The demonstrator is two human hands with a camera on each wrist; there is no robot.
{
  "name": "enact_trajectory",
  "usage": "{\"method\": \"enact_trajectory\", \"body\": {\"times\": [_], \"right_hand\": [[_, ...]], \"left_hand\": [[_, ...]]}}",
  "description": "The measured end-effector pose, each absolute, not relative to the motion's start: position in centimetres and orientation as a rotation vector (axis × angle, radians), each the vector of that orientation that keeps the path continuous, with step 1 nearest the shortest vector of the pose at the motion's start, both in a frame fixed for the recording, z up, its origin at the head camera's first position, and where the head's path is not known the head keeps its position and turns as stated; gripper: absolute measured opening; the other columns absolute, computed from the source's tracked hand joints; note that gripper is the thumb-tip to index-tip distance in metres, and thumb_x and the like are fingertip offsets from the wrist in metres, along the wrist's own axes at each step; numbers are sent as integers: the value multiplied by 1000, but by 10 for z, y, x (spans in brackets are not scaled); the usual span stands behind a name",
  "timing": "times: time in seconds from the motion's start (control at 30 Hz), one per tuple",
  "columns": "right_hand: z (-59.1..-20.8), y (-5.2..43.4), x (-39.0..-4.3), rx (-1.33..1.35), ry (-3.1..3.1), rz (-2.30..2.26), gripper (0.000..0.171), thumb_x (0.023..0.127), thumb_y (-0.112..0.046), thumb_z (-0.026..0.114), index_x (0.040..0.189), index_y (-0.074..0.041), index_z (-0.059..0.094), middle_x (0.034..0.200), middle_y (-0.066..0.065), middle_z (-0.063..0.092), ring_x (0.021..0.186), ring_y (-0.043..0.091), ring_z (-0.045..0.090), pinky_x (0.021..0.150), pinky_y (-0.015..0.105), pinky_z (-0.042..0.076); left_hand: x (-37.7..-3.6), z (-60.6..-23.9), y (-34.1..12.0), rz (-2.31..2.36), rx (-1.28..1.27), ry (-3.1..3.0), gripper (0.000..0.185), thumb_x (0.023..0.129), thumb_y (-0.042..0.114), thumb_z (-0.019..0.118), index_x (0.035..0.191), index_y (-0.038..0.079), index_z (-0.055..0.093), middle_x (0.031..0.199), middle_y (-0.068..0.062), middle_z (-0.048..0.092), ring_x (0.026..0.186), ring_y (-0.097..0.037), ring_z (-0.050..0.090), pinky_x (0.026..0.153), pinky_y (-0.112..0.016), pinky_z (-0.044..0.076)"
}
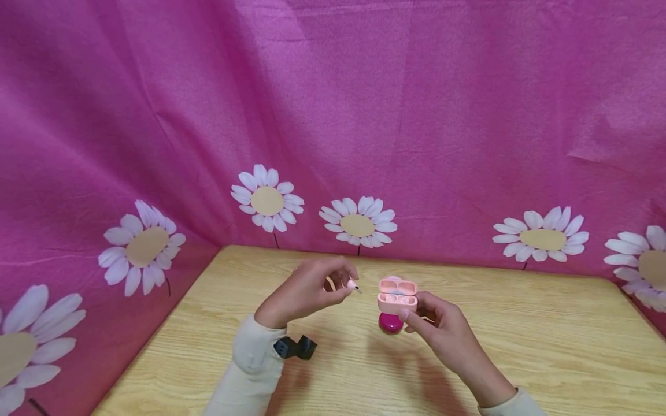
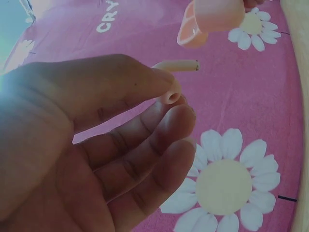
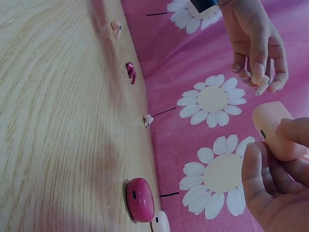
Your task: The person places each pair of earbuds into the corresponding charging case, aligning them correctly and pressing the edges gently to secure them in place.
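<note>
My left hand (image 1: pixel 347 283) pinches a small pale pink earbud (image 1: pixel 354 285) between thumb and fingertips, held above the wooden table (image 1: pixel 546 346). In the left wrist view the earbud (image 2: pixel 172 92) sits at the fingertips with its stem pointing right. Just to the right, my right hand (image 1: pixel 412 310) grips an open pale pink earbud case (image 1: pixel 397 294), lid tipped back. The right wrist view shows the case (image 3: pixel 276 129) in the right hand's fingers (image 3: pixel 263 169) and my left hand (image 3: pixel 256 46) beyond it. Earbud and case are a short gap apart.
A magenta case (image 1: pixel 390 323) lies on the table under the pink one, and shows as the magenta case (image 3: pixel 140 198) in the right wrist view. Small pink earbuds (image 3: pixel 147 120) and a magenta piece (image 3: pixel 130 72) lie near the table's far edge. Pink daisy-print cloth (image 1: pixel 364 115) walls the table.
</note>
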State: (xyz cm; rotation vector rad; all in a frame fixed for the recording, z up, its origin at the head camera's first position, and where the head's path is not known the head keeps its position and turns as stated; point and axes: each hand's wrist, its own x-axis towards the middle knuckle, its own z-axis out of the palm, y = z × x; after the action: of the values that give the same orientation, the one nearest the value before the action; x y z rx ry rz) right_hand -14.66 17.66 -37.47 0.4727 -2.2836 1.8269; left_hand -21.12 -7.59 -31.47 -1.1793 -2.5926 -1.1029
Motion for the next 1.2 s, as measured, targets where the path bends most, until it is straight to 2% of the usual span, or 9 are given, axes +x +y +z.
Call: {"method": "enact_trajectory", "body": {"times": [0.2, 0.33, 0.43, 0.63, 0.87, 1.03, 1.2], "right_hand": [[-375, 176, -147, 438, -2286, 1861, 16, 90, -5, 66, 101, 7, 63, 91, 17, 65, 77, 12, 65, 69, 31, 57], [-375, 176, -147, 431, -2299, 1854, 19, 91, -8, 66, 103, 6, 64, 93, 18, 65, 78, 13, 65, 69, 31, 57], [-375, 176, -147, 420, -2318, 1831, 21, 90, -13, 68, 106, 1, 66, 94, 14, 67, 78, 14, 66, 69, 31, 56], [-376, 175, -147, 476, -2289, 1846, 19, 91, -7, 65, 105, 6, 64, 92, 17, 65, 77, 13, 65, 69, 32, 57], [-375, 173, -145, 434, -2336, 1807, 18, 90, -15, 69, 101, -1, 67, 89, 11, 67, 75, 12, 64, 67, 30, 55], [-375, 172, -145, 410, -2360, 1805, 21, 89, -18, 70, 104, -3, 67, 91, 11, 68, 77, 14, 64, 67, 30, 54], [-377, 171, -146, 459, -2315, 1846, 18, 90, -10, 67, 103, 3, 65, 89, 13, 66, 78, 17, 64, 68, 30, 56]], "left_hand": [[-211, -314, -70, -1104, -1269, -2550, 12, 88, 9, 68, 98, 14, 66, 84, 10, 62, 76, -5, 59, 68, -27, 54], [-209, -312, -66, -1105, -1300, -2546, 13, 87, 8, 69, 98, 13, 65, 83, 9, 62, 75, -5, 59, 67, -25, 53], [-209, -311, -63, -1097, -1318, -2542, 13, 87, 8, 69, 98, 14, 65, 82, 9, 61, 76, -5, 58, 67, -24, 53], [-207, -310, -58, -1095, -1339, -2531, 13, 88, 10, 69, 98, 16, 64, 82, 9, 61, 76, -4, 58, 67, -24, 53], [-207, -310, -54, -1095, -1337, -2524, 14, 87, 9, 69, 98, 16, 64, 82, 10, 61, 75, -4, 58, 67, -23, 53], [-208, -311, -51, -1118, -1376, -2490, 15, 86, 5, 69, 97, 14, 64, 84, 6, 63, 75, -4, 58, 66, -22, 53], [-206, -311, -46, -1130, -1405, -2463, 16, 85, 2, 69, 96, 13, 63, 83, 6, 62, 74, -4, 57, 64, -20, 52]]}}
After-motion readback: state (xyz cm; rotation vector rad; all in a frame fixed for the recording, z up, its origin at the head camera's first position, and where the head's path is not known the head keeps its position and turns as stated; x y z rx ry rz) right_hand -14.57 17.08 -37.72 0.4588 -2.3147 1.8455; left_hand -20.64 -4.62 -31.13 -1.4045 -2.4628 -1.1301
